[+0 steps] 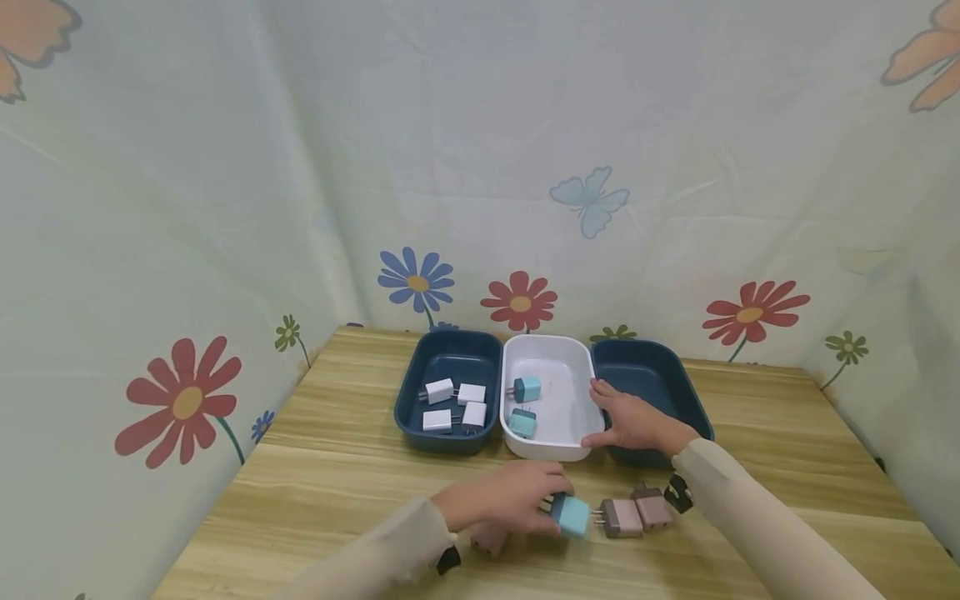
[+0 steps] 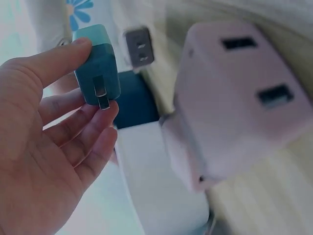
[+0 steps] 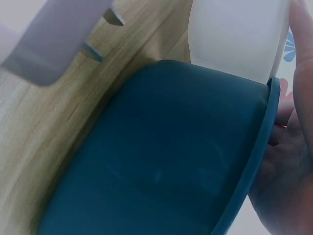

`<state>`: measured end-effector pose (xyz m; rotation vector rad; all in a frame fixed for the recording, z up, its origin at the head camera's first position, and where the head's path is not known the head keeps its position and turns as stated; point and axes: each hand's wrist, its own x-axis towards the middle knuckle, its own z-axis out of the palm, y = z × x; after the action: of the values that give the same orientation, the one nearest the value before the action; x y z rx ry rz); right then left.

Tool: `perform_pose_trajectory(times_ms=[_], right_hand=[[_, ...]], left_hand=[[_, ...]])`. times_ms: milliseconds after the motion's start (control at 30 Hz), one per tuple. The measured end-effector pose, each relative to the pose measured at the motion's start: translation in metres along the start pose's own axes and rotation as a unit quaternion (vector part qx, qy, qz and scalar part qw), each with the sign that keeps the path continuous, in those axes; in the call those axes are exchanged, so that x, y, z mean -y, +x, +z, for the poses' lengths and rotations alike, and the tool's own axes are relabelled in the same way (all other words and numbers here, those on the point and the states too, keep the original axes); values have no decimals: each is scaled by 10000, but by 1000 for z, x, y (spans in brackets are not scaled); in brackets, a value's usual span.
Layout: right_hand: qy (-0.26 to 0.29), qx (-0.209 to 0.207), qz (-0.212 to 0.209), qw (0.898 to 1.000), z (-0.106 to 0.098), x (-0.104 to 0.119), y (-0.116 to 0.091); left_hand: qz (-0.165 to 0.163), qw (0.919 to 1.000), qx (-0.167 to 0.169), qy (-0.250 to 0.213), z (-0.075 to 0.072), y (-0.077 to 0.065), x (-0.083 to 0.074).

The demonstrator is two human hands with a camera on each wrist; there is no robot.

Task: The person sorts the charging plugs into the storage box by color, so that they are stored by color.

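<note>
Currently, the left grip (image 1: 517, 497) pinches 1 teal charger (image 1: 573, 516) on the near side of the white tray (image 1: 547, 451); the right grip (image 1: 633, 419) rests loosely on that tray's edge. Keeping the prongs (image 2: 102, 99) clear of the edge should serve best.

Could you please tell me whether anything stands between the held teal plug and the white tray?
Nothing visible does, besides the left hand holding the teal plug. The white tray lies just beyond, its middle uncovered; the right hand is at its right rim.
</note>
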<state>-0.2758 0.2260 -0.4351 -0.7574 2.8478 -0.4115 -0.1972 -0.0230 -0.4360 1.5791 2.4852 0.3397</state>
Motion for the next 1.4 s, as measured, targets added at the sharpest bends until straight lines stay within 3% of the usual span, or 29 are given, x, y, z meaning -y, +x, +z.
perform_pose_trajectory(times_ms=[333, 500, 767, 1033, 1400], right_hand=[[31, -12, 43, 10000, 0, 1, 0], [3, -61, -5, 10000, 0, 0, 1], [-22, -70, -21, 10000, 1, 0, 1], [25, -54, 25, 10000, -1, 3, 1], [49, 9, 81, 10000, 1, 0, 2]], left_hand=[[-392, 9992, -77, 38, -33, -16, 12], [-589, 9977, -310, 107, -53, -22, 16], [-1040, 9929, -492, 290, -78, -23, 19], [-1239, 9907, -487, 285, -83, -9, 36], [-1377, 9894, -424, 178, -70, 19, 64]])
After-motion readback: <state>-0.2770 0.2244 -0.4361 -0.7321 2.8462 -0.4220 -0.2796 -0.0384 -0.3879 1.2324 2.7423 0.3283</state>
